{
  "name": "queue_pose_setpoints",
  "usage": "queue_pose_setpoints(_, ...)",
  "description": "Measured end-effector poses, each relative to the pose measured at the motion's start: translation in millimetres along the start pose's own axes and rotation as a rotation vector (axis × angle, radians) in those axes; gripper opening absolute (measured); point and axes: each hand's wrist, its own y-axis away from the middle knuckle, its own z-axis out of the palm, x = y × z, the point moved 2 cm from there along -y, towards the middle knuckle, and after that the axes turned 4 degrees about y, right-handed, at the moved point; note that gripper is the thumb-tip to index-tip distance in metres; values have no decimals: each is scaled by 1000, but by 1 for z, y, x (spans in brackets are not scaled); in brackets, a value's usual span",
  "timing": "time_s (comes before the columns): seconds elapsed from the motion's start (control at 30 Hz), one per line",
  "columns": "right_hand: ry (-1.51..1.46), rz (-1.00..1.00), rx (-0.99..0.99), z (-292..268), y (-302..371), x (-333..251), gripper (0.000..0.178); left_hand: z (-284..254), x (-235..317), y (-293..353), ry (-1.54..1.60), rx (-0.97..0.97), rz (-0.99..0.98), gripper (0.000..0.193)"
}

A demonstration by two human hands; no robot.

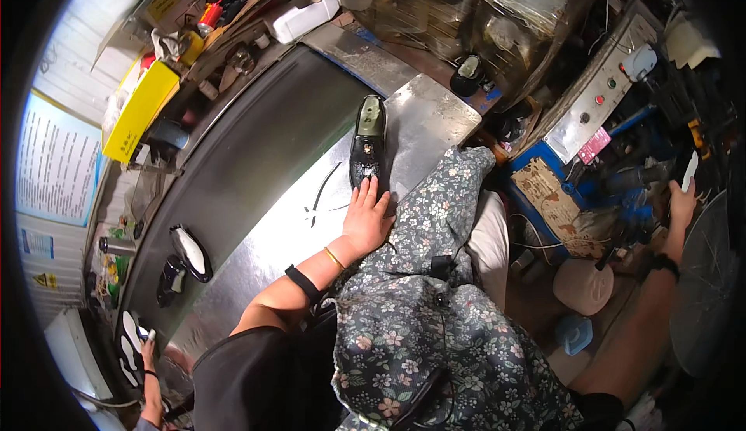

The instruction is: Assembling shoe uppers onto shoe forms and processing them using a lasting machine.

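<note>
My left hand (367, 212) reaches forward with its fingers stretched out, the fingertips resting on the toe of a shiny black shoe (368, 147). The shoe lies lengthwise on a metal work surface, its olive-grey inside showing at the far end. Beside it on the left is a thin, curved black strip (323, 190). Far to the right, my right hand (682, 196) is closed on a slim white piece (690, 168) that points upward; its exact kind is not clear.
A dark conveyor belt (256, 120) curves along the left, carrying a black shoe with a white bottom (190, 252). At lower left, another person's hand (148, 347) is by white soles (130, 326). A control panel (594, 93) and a blue-framed machine stand right.
</note>
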Motion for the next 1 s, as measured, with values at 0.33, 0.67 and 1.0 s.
queue_pose_setpoints(0.33, -1096, -353, 26, -38, 303, -182, 83, -39, 102, -59, 1217, -184, 14, 45)
queue_pose_setpoints(0.67, -1655, -383, -1070, -50, 428, -285, 83, -90, 66, -85, 1581, 1, -375, 40)
queue_pose_setpoints(1.0, -1720, 397, -1895, -4, 456, -238, 41, -65, 2, -29, 882, 398, -103, 47)
